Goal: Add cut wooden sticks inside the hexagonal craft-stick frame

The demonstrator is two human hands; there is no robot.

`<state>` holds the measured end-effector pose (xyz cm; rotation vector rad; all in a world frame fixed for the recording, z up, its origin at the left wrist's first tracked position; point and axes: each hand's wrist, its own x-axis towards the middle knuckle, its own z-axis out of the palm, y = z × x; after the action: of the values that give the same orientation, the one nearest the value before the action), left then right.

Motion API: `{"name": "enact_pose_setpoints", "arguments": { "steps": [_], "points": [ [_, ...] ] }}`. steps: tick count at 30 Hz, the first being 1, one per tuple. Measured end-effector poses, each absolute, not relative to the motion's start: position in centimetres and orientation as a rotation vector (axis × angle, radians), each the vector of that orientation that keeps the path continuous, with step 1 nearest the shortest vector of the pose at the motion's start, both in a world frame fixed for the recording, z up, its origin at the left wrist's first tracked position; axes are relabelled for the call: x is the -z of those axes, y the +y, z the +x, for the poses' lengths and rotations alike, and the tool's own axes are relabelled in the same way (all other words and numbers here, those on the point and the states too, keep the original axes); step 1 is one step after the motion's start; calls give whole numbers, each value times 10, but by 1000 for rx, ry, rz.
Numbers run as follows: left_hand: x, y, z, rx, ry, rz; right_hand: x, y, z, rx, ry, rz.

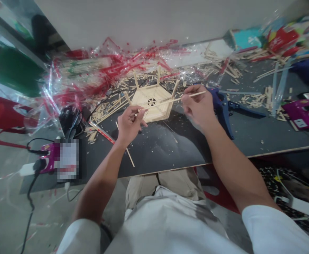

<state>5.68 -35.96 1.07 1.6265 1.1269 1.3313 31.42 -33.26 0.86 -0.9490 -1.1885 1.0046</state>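
Note:
A thin wooden stick (167,101) is stretched between my two hands, above a hexagonal piece built of pale wooden sticks (156,114). My left hand (130,123) pinches the stick's left end between thumb and fingers, in front of the hexagon's left side. Near its other end, my right hand (198,106) grips the same stick, whose tip pokes out past the fingers. Several short sticks stand up at the hexagon's corners, and its centre has a small dark opening. Just right of my right hand lies a blue tool with two handles (224,109), partly hidden by the hand.
Torn clear-and-red plastic wrappers (109,70) and loose sticks cover the table's back left. A purple power strip (48,158) and a phone (68,158) sit at the left edge. Another purple power strip (303,113) is at right. A red stool (1,116) stands left.

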Motion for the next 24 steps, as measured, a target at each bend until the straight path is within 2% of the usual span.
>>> {"name": "enact_pose_setpoints", "arguments": {
  "steps": [8, 24],
  "points": [
    [-12, -360, 57, -1305, 1160, 1651, -14, -335, 327, -484, -1367, -1067],
    [-11, -360, 55, -1334, 1141, 1670, -27, -354, 329, 163, -1917, -1256]
  ]
}}
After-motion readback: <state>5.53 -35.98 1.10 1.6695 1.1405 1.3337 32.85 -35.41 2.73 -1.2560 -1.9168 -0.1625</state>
